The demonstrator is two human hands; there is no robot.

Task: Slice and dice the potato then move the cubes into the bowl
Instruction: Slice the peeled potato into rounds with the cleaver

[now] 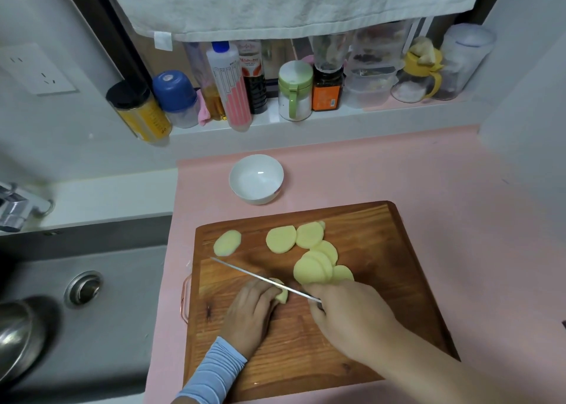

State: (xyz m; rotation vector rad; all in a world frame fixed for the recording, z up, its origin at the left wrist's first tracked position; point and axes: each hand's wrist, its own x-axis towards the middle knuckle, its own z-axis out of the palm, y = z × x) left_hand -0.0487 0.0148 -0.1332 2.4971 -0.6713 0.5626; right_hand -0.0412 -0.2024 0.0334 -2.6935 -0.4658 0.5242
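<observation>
pale blue, wrinkled sleeve [214, 373] down to the wrist of the left grip [251, 311], right forearm [453, 379] bare

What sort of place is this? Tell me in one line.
Likely a home kitchen: a sink beside the counter, condiment bottles on the sill, and potato slices on a cutting board.

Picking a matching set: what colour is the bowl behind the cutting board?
The bowl is white; head view.

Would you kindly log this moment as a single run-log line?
phase: slicing | left hand holds potato end | right hand grips knife | slices on cutting board | bowl empty
</observation>
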